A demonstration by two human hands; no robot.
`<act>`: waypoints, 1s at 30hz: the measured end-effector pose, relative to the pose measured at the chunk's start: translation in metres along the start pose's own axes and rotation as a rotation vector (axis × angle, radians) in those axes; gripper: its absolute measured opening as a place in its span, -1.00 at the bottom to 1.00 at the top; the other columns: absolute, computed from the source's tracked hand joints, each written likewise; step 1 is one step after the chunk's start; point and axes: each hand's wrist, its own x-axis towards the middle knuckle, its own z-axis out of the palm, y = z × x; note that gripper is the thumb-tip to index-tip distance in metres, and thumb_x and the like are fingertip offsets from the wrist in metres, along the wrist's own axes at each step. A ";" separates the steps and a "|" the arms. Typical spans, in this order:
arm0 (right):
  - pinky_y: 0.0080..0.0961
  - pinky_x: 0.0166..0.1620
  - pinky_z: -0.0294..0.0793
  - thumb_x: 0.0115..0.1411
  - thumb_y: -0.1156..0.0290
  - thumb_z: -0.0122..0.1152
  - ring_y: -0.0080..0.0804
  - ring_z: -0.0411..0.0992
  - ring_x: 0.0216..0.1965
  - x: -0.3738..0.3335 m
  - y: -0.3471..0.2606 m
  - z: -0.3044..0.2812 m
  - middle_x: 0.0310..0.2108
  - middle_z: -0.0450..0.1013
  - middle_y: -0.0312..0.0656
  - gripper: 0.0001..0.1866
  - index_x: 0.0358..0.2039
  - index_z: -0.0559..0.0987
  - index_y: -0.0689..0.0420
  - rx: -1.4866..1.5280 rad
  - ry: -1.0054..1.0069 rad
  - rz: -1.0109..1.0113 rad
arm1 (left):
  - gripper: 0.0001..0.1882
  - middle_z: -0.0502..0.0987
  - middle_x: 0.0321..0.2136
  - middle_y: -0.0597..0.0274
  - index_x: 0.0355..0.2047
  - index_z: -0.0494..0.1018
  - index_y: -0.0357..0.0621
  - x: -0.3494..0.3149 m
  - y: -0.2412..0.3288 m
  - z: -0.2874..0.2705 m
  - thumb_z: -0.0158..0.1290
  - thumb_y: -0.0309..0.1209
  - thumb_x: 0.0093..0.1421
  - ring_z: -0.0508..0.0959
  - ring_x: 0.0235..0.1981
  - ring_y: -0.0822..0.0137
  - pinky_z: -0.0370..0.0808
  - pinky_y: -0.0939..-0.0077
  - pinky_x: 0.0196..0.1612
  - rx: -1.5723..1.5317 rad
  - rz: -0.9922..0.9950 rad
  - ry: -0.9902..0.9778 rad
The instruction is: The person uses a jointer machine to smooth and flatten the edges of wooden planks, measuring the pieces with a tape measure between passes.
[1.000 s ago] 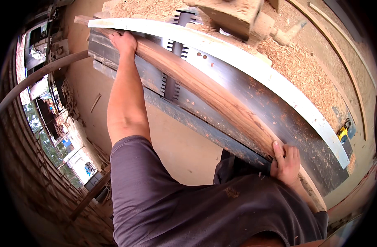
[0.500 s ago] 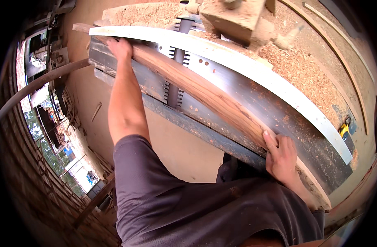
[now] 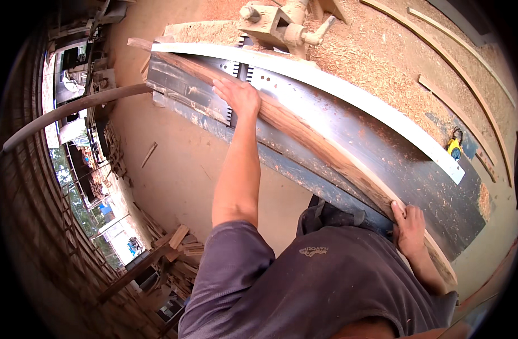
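Note:
A long brown wooden plank (image 3: 310, 134) lies along the metal bed of a jointer (image 3: 377, 169), beside its pale fence (image 3: 338, 93). My left hand (image 3: 240, 97) rests flat on the plank, fingers stretched, right over the toothed cutter opening (image 3: 243, 72) and hiding part of it. Toward the near right end of the plank, my right hand (image 3: 411, 227) grips it with the thumb on top and the fingers curled at its side. The plank's far end (image 3: 140, 43) sticks out past the bed at the upper left.
Wood shavings (image 3: 355, 53) cover the area behind the fence, around a dusty clamp-like fitting (image 3: 281, 28). A yellow tape measure (image 3: 454, 148) sits at the right, near thin wooden strips (image 3: 456, 107). A curved pole (image 3: 72, 110) meets the bed's left end. Scrap wood (image 3: 177, 254) is piled lower left.
My left hand has come back from the plank's far end to the cutter opening. My right hand keeps its grip near the near end. The view has shifted.

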 end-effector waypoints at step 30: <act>-0.15 -0.31 0.25 -0.24 0.51 0.24 -0.06 0.30 -0.37 0.106 -0.046 0.026 -0.39 0.25 -0.04 -0.06 0.33 0.42 0.00 -0.060 0.121 -0.077 | -0.26 -0.06 0.42 -0.45 0.29 0.12 -0.62 0.116 -0.054 -0.004 -0.07 -0.31 0.21 -0.16 0.49 -0.25 -0.30 0.13 0.53 0.017 0.013 0.057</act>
